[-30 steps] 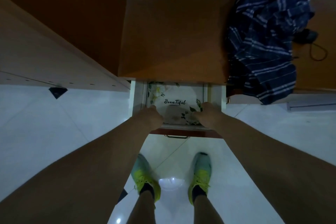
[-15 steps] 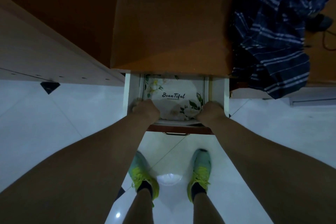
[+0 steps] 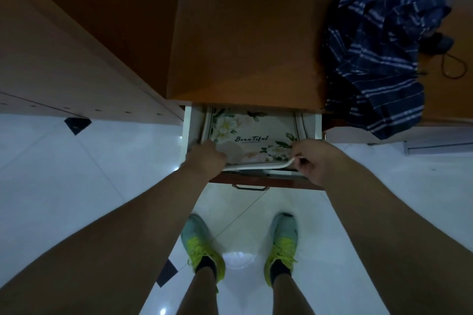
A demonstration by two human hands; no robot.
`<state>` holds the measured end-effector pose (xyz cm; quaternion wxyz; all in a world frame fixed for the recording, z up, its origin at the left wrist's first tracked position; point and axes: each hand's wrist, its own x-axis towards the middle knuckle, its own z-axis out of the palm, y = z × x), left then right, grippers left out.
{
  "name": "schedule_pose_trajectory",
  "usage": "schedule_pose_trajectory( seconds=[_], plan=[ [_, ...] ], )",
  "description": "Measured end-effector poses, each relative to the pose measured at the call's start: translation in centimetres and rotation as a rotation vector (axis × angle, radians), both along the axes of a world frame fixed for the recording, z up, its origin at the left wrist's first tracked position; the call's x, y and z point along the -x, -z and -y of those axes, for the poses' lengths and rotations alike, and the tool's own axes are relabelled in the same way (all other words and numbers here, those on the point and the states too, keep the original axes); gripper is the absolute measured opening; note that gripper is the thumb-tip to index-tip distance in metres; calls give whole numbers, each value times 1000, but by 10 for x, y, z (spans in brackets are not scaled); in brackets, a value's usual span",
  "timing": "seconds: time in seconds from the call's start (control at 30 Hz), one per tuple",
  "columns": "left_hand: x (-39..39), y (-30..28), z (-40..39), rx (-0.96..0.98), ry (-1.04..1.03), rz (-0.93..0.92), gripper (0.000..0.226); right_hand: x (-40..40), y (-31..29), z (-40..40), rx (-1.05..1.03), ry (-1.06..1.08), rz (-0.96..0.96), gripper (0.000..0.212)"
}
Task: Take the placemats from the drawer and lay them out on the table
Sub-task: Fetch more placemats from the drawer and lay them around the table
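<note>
A stack of floral placemats [image 3: 252,135] printed with the word "Beautiful" lies in the open white drawer [image 3: 188,133] under the brown table [image 3: 245,41]. My left hand [image 3: 206,157] grips the near left corner of the stack. My right hand [image 3: 311,160] pinches the near right edge, and that front edge is lifted and bowed upward off the drawer. The far part of the placemats is hidden under the table top.
A dark blue striped cloth [image 3: 378,43] is heaped on the right of the table, with a black cable [image 3: 455,64] beside it. A wooden cabinet [image 3: 64,59] stands at the left. My feet in yellow-green shoes [image 3: 202,250] stand on white tiled floor [image 3: 76,186].
Both hands have closed on the near edge of the placemats and raised it; the right hand has slid outward along the edge. The stack has come a little toward me.
</note>
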<state>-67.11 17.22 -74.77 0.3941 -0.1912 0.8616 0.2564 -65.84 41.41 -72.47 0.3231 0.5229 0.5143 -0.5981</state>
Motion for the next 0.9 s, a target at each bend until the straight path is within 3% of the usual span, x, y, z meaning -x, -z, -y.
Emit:
schedule_pose_trajectory(
  seconds=[0.13,0.23,0.37,0.43,0.5,0.63,0.7,0.8,0.9],
  plan=[
    [1,-20,6,-61,-77,3,51,-20,-20,-19,46,104,-83,30],
    [-10,-31,22,-111,-195,33,65,-38,-28,-29,-28,14,-178,29],
    [-31,-41,48,-335,-615,135,93,-62,-32,-35,-92,-247,-191,78],
    [-41,-52,52,-443,-721,241,80,-73,-30,-35,-86,-366,-137,92],
    [-52,-61,52,-509,-696,277,54,-80,-32,-35,-41,-388,-104,84],
    [-70,-58,51,-471,-647,135,38,-89,-35,-29,-119,-476,-116,52],
    [-75,-55,50,-462,-577,60,23,-94,-29,-25,-154,-465,-162,54],
    [-81,-51,50,-408,-435,-50,26,-97,-23,-21,-181,-381,-253,69],
    [-85,-50,49,-371,-356,-121,20,-100,-17,-20,-217,-442,-248,43]
  ],
)
